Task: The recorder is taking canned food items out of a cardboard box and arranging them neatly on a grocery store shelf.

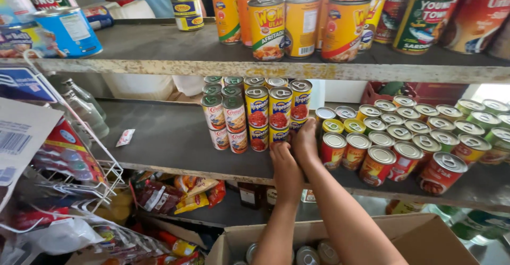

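Fingers of both hands, left hand (285, 161) and right hand (306, 140), are apparently pressed around a yellow-labelled can (280, 133); more cans (308, 255) are left in the cardboard box (419, 238).

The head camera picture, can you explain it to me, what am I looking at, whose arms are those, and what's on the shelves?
There is one picture, taken from a camera worn on a person's head, looking down at their own two bare arms. Both hands reach to the middle shelf. The left hand and right hand press against a stack of yellow and blue cans with red pictures; what the fingers grip is hidden. Beside it stand small white-labelled cans and rows of red cans with pull-tab lids. The top shelf carries large yellow cans. Below the arms sits an open cardboard box holding more cans.
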